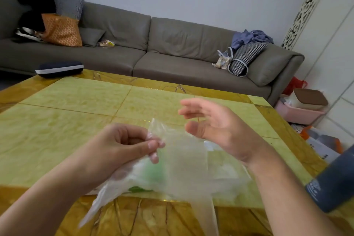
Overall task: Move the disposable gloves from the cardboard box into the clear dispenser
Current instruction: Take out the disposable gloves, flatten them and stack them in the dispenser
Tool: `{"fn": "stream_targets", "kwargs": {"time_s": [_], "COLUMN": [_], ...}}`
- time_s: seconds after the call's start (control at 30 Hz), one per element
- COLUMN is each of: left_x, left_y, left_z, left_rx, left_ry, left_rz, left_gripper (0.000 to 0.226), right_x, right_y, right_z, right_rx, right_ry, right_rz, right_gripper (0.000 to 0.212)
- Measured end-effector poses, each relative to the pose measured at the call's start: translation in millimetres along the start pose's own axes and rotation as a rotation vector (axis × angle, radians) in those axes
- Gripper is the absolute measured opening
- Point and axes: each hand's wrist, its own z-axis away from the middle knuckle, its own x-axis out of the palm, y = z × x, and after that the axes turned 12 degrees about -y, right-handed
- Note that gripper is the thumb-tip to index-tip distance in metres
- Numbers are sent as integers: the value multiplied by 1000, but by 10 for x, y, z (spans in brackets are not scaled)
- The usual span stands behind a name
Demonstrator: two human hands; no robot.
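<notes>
My left hand (132, 142) pinches the top edge of a thin, clear disposable glove (183, 168), which hangs down over the table's front edge. My right hand (210, 120) hovers just right of the glove with fingers relaxed and spread, holding nothing. Behind the hanging plastic, partly hidden and blurred, lies a white box with green print (139, 188). To its right a clear container (229, 166) stands on the table, seen only faintly.
The yellow-green stone table (76, 113) stretches ahead. A dark glasses case (59, 68) lies at its far left corner. A dark cylinder (333, 182) stands at the right edge. A grey sofa (172, 50) runs along the back; a pink bin (298, 113) sits on the floor at right.
</notes>
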Motion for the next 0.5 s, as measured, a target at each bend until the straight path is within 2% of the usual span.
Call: {"fn": "stream_targets", "kwargs": {"time_s": [0.07, 0.13, 0.2, 0.27, 0.33, 0.4, 0.43, 0.5], "left_x": [66, 87, 29, -29, -119, -221, -266, -285], "left_y": [7, 7, -32, -59, -102, -139, -157, -151], "left_z": [-25, -63, -73, -101, -154, -213, -221, -204], "left_rx": [-30, -42, -54, -40, -44, -31, -1, 106], "left_ry": [-112, -134, -83, 26, 175, 360, 452, 608], "left_rz": [-12, 50, 136, 253, 389, 519, 522, 351], "left_gripper": [19, 15, 24, 30, 35, 28, 20, 10], "right_x": [71, 122, 83, -34, -161, -238, -247, -232], "right_y": [-78, -70, -13, 58, 187, 373, 459, 570], "right_z": [-8, 1, 10, 40, 100, 166, 186, 221], "right_rx": [50, 59, 63, 78, 120, 229, 292, 390], "right_ry": [-171, -170, -35, 171, 428, 624, 668, 674], "right_rz": [45, 34, 4, -85, -192, -209, -196, -185], "right_gripper": [34, 6, 7, 9, 10, 13, 16, 19]}}
